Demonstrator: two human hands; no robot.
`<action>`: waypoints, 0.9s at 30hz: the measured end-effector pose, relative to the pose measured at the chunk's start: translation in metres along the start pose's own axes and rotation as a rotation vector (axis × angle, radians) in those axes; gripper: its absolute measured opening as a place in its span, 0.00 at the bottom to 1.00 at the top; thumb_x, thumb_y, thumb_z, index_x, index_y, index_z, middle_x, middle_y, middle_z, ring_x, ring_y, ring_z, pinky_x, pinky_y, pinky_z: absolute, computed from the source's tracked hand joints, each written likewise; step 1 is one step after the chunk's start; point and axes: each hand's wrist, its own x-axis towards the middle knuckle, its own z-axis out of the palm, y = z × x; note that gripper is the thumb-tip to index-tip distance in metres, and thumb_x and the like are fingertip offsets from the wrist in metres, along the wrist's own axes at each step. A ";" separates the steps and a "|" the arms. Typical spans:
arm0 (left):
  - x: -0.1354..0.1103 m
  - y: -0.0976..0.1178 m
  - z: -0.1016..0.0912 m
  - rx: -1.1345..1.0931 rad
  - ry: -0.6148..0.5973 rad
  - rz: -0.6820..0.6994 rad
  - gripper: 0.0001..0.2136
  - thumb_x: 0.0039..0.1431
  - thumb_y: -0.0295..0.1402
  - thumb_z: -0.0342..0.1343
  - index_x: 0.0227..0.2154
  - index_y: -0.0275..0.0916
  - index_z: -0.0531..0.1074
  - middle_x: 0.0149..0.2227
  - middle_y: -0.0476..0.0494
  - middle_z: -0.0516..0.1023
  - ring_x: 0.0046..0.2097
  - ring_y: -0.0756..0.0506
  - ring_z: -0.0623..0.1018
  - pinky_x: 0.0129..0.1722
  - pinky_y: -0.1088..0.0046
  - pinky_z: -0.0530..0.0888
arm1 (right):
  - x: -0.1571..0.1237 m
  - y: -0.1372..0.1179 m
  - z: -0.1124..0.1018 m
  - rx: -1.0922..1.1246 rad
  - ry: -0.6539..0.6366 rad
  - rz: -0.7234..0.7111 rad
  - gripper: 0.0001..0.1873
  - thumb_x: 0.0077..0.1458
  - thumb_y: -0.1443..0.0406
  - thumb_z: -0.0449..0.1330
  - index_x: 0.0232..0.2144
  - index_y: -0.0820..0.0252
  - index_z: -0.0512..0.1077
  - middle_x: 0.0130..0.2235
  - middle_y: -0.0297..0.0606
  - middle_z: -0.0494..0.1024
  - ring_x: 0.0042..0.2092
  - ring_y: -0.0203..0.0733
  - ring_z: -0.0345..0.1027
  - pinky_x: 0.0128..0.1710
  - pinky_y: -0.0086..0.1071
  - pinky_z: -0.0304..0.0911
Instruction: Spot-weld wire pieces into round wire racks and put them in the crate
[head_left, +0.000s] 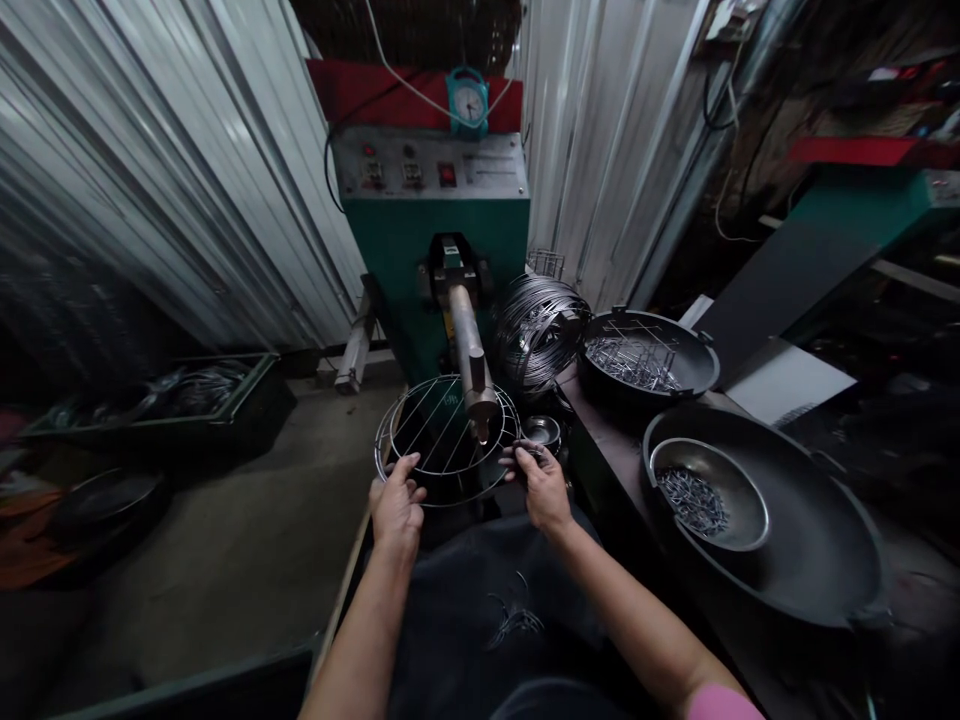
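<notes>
A round wire rack (439, 430) lies flat under the electrode arm (471, 362) of a green welding machine (431, 215). My left hand (396, 502) grips the rack's near left rim, fingers curled over the wire. My right hand (538, 482) is closed at the rack's right rim, pinching what looks like a small metal piece against it. The arm's tip rests over the rack's right half.
A bundle of wire rings (538, 328) stands right of the machine. A black pan (654, 362) holds wire pieces. A larger black wok (795, 530) holds a metal bowl (709, 495) of small metal parts. A green crate (161, 400) sits on the floor at left.
</notes>
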 end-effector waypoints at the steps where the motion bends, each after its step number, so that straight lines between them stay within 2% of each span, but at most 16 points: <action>1: 0.000 0.000 0.000 0.003 0.001 -0.001 0.21 0.27 0.34 0.64 0.25 0.38 0.61 0.20 0.60 0.58 0.17 0.59 0.53 0.15 0.80 0.52 | -0.001 0.002 -0.001 -0.025 -0.025 0.009 0.13 0.45 0.58 0.63 0.31 0.59 0.68 0.30 0.36 0.76 0.28 0.38 0.72 0.21 0.26 0.63; 5: -0.001 0.000 0.000 0.033 0.017 0.002 0.20 0.26 0.34 0.64 0.25 0.38 0.62 0.20 0.59 0.58 0.18 0.58 0.55 0.15 0.80 0.53 | -0.007 0.015 -0.005 -0.293 -0.151 -0.006 0.10 0.47 0.58 0.60 0.30 0.58 0.69 0.31 0.36 0.77 0.26 0.38 0.71 0.19 0.26 0.60; 10: -0.004 0.005 0.000 0.069 0.023 0.010 0.20 0.26 0.35 0.64 0.26 0.39 0.63 0.20 0.59 0.58 0.18 0.57 0.57 0.16 0.80 0.55 | -0.007 0.021 -0.009 -0.525 -0.203 -0.091 0.06 0.50 0.60 0.57 0.30 0.56 0.69 0.23 0.31 0.73 0.23 0.37 0.69 0.23 0.28 0.62; 13: -0.003 0.007 -0.001 0.077 0.011 0.024 0.21 0.26 0.34 0.64 0.28 0.39 0.63 0.20 0.59 0.59 0.19 0.57 0.58 0.17 0.81 0.56 | -0.004 0.019 -0.010 -0.574 -0.231 -0.097 0.06 0.50 0.61 0.56 0.29 0.56 0.69 0.21 0.29 0.71 0.22 0.37 0.68 0.24 0.29 0.62; 19: 0.003 0.005 -0.002 0.076 0.010 0.026 0.22 0.26 0.35 0.65 0.28 0.39 0.62 0.19 0.60 0.58 0.19 0.57 0.57 0.17 0.81 0.55 | -0.002 0.016 -0.008 -0.601 -0.251 -0.119 0.06 0.51 0.62 0.55 0.30 0.56 0.69 0.23 0.31 0.72 0.22 0.36 0.68 0.25 0.28 0.61; 27: 0.008 0.004 0.001 0.064 0.022 -0.002 0.21 0.26 0.35 0.65 0.25 0.38 0.61 0.18 0.60 0.57 0.17 0.58 0.55 0.15 0.80 0.54 | 0.000 0.017 -0.002 -0.645 -0.207 -0.165 0.07 0.52 0.61 0.55 0.32 0.55 0.70 0.23 0.31 0.73 0.23 0.38 0.69 0.25 0.29 0.62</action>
